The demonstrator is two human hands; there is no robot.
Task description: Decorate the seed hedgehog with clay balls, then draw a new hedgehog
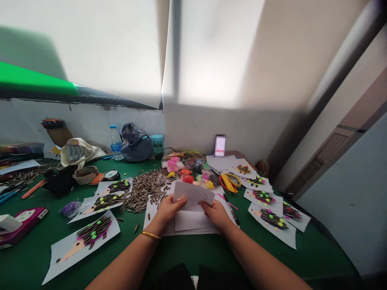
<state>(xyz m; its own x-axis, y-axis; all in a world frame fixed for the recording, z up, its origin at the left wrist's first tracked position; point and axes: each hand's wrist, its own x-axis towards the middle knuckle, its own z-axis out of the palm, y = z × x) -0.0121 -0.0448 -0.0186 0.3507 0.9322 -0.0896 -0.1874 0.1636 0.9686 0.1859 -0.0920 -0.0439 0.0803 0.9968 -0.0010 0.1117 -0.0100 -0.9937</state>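
Between my two hands is a white paper card with a line drawing of a hedgehog on it. My left hand grips the card's left edge, thumb on top. At its right edge my right hand pinches it the same way. The card is tilted up above a stack of white paper on the table. Left of the stack lies a heap of striped sunflower seeds. Behind the card are packets of coloured clay. A black pen lies beside my right hand.
Finished-looking hedgehog cards lie on the left and right of the green table. Yellow scissors sit right of the clay. A phone, a blue bag and a water bottle stand along the wall.
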